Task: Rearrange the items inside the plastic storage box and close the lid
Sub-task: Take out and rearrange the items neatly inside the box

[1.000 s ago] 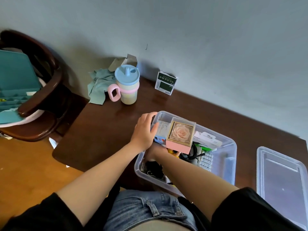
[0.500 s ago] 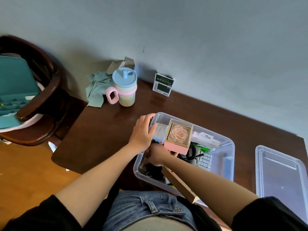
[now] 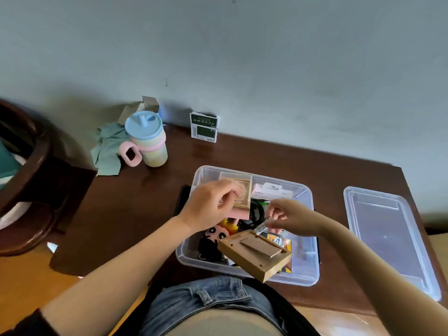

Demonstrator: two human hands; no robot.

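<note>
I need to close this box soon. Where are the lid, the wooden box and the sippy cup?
lid (image 3: 388,236), head view, on its flat middle panel.
wooden box (image 3: 254,255), head view, on its top face.
sippy cup (image 3: 143,126), head view, on its blue cap.

Clear plastic storage box (image 3: 308,275) and clear lid (image 3: 388,236) on dark brown table (image 3: 135,214). Tan wooden frame (image 3: 254,255); pink-based rose box (image 3: 240,202). Cup (image 3: 149,141): pale blue top, pink handle, pastel bands. Sage-green cloth (image 3: 108,151).
</note>
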